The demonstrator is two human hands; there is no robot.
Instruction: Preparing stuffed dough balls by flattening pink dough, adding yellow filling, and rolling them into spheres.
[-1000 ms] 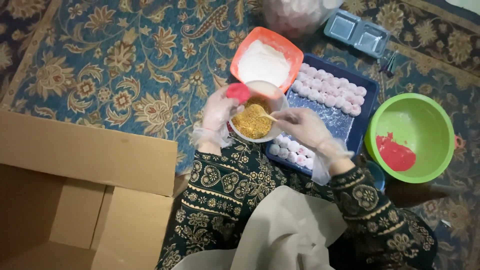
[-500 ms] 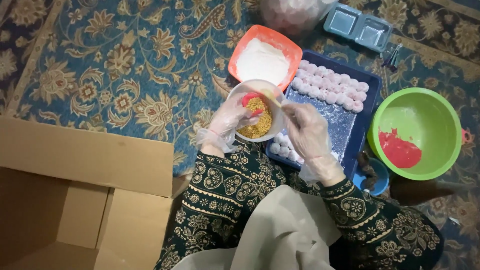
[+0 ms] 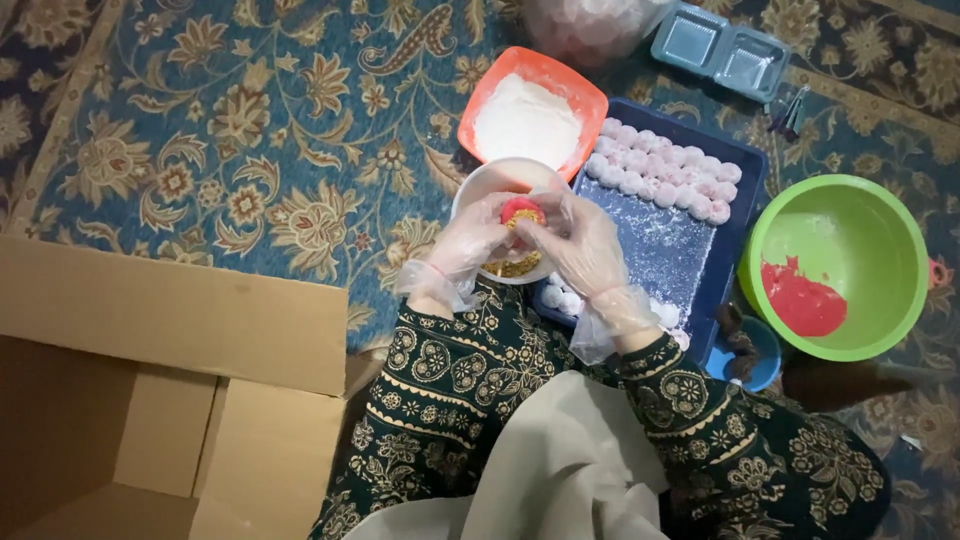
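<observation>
Red dough piece (image 3: pixel 520 209) is being held directly above the white filling bowl (image 3: pixel 480 185), with crumbly brown filling sitting in it. The left hand (image 3: pixel 470 245) and right hand (image 3: pixel 575 243), both in clear plastic gloves, are pinching the dough between their fingertips. Behind the bowl, an orange flour tray (image 3: pixel 575 95) is lying; to the bowl's right, a dark blue tray (image 3: pixel 740 215) is carrying pink balls. Risk assessed: overpressing may be splitting the dough, spilling filling.

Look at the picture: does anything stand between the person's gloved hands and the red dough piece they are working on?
Nothing visible does. The left hand and right hand both touch the red dough piece directly, held over the white bowl of crumbly filling.
</observation>
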